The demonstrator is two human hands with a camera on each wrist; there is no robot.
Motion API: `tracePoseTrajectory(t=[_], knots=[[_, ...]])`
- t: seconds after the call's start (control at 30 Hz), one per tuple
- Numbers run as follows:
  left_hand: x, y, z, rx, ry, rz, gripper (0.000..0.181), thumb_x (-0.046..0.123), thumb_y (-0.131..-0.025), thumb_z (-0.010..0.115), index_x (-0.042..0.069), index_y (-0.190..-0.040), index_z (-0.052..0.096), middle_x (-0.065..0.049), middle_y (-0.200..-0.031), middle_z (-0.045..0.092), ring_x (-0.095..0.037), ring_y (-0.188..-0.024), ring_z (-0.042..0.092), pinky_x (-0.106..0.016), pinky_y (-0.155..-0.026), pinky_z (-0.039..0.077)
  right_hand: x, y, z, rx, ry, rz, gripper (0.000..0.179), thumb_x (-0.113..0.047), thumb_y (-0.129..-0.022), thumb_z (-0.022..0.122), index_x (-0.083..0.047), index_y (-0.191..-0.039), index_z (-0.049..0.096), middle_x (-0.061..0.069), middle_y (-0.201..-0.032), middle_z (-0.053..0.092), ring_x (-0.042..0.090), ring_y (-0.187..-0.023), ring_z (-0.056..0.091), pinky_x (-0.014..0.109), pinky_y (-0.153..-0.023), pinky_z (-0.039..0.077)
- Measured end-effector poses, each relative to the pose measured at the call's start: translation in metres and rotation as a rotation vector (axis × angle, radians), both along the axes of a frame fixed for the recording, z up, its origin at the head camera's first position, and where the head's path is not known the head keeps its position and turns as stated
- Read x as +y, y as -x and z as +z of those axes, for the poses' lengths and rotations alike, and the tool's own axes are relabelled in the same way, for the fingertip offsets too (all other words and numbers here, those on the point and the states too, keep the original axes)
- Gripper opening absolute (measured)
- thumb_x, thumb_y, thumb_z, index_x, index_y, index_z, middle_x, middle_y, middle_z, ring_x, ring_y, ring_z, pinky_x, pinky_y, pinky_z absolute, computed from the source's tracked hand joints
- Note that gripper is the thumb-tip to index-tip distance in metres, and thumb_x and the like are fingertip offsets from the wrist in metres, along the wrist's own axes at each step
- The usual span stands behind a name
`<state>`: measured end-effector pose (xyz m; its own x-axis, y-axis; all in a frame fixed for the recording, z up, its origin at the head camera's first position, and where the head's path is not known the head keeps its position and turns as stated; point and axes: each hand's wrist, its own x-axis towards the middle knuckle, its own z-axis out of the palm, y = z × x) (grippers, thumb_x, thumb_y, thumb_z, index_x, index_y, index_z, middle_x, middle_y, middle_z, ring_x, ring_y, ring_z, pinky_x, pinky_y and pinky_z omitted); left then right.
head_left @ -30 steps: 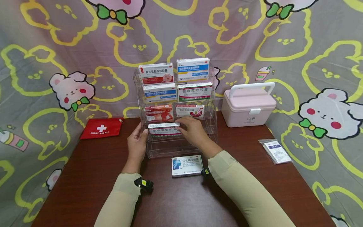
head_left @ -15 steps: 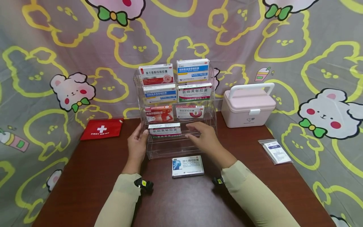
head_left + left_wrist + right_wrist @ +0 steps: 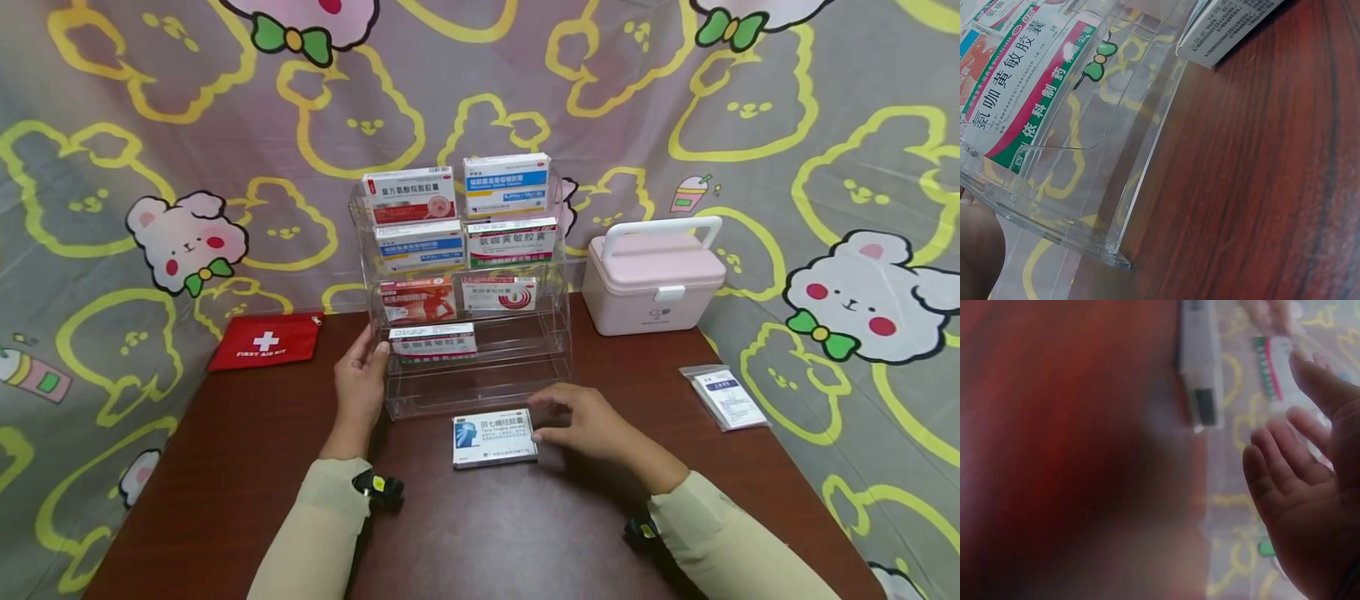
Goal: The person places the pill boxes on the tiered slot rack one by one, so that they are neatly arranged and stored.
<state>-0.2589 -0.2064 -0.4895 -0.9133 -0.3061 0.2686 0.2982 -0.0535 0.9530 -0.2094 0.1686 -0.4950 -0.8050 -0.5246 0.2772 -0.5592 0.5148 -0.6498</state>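
A clear acrylic tiered display rack (image 3: 480, 392) stands on the table, with medicine boxes in its upper tiers. My left hand (image 3: 361, 379) holds the rack's left side, thumb at the front edge and fingers behind. Close to that thumb, a white, pink and green capsule box (image 3: 432, 342) sits in a lower tier, on the left. In front of the rack a white and blue medicine box (image 3: 495, 438) lies flat. At its right end is my right hand (image 3: 588, 423), thumb and fingers apart; the right wrist view, partly blurred, shows the palm (image 3: 1304, 506) with nothing in it.
A red first aid pouch (image 3: 266, 342) lies at the back left. At the back right stands a pink case (image 3: 654, 283) with a white handle. A bagged white packet (image 3: 725, 398) lies by the right edge. Patterned cloth (image 3: 480, 75) hangs behind and at both sides.
My right hand has let go of the capsule box in the lower left tier and moved down and right to the flat box. My left hand stays on the rack.
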Motion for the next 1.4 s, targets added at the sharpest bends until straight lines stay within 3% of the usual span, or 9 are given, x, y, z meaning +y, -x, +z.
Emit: tracePoseTrajectory(t=[0.3, 0.77, 1.03, 1.4], knots=[[-0.001, 0.000, 0.000, -0.013, 0.002, 0.002, 0.053, 0.002, -0.108, 0.065, 0.003, -0.160, 0.053, -0.015, -0.164, 0.055, -0.025, -0.151, 0.053, -0.014, -0.111, 0.049, 0.016, 0.003, -0.020, -0.051, -0.070, 0.008, 0.058, -0.028, -0.085, 0.096, -0.006, -0.134, 0.074, 0.007, -0.122, 0.079, 0.024, -0.107, 0.075, 0.041, -0.093, 0.063], [-0.002, 0.001, 0.000, -0.011, 0.006, -0.002, 0.054, 0.003, -0.108, 0.065, 0.002, -0.160, 0.052, -0.016, -0.163, 0.055, -0.024, -0.150, 0.054, -0.014, -0.112, 0.049, 0.013, 0.011, -0.023, -0.204, -0.056, 0.037, 0.070, -0.031, -0.080, 0.099, -0.011, -0.141, 0.070, 0.005, -0.129, 0.077, 0.023, -0.115, 0.073, 0.040, -0.101, 0.062], [-0.003, 0.001, -0.002, -0.043, 0.036, 0.013, 0.053, 0.006, -0.109, 0.066, 0.005, -0.161, 0.053, -0.013, -0.164, 0.055, -0.025, -0.150, 0.054, -0.015, -0.113, 0.049, 0.008, 0.014, -0.025, -0.205, -0.102, 0.055, 0.075, -0.034, -0.079, 0.100, -0.012, -0.143, 0.069, 0.006, -0.130, 0.075, 0.023, -0.116, 0.072, 0.043, -0.102, 0.061], [0.000, 0.001, 0.000, -0.011, 0.005, 0.002, 0.053, 0.003, -0.108, 0.066, 0.002, -0.160, 0.053, -0.016, -0.163, 0.055, -0.023, -0.149, 0.055, -0.014, -0.110, 0.050, 0.003, 0.020, -0.024, -0.176, -0.194, 0.076, 0.079, -0.041, -0.080, 0.099, -0.016, -0.148, 0.067, 0.001, -0.133, 0.075, 0.020, -0.118, 0.070, 0.042, -0.104, 0.061]])
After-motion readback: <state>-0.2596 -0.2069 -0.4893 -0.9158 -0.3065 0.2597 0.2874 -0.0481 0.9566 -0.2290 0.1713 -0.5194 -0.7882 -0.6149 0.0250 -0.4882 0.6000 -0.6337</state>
